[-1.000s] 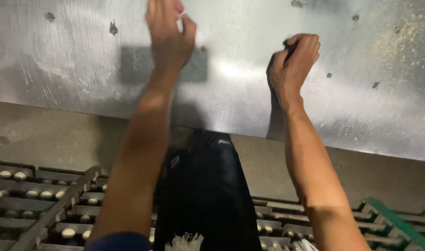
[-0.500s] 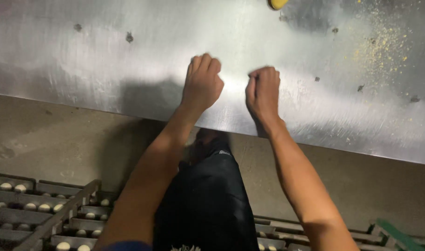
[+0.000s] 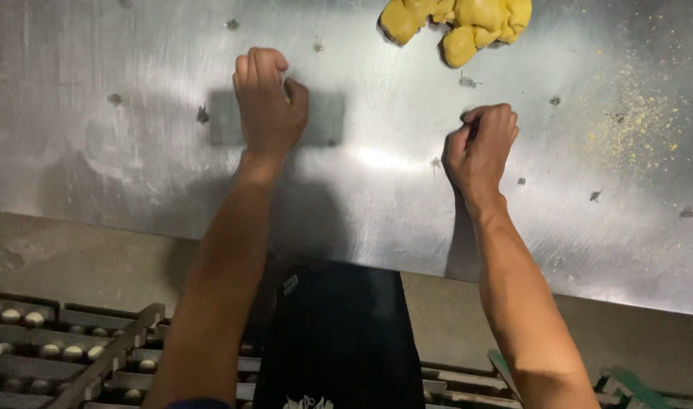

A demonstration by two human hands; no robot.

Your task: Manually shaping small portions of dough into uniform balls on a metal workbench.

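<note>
My left hand is closing its grip around the top edge of a flat grey scraper blade, standing it on the steel worktop. My right hand is curling into a fist, pinching something small and dark I cannot make out. The yellow dough lump is lying well apart, at the far edge. I am judging that a tilted blade could be skidding on the slick, crumb-dusted steel.

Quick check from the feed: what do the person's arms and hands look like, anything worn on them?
Both forearms are bare, with no gloves, rings, watch or bands on the left hand or right hand. Only a dark blue sleeve edge shows near the left arm's upper end.
</note>
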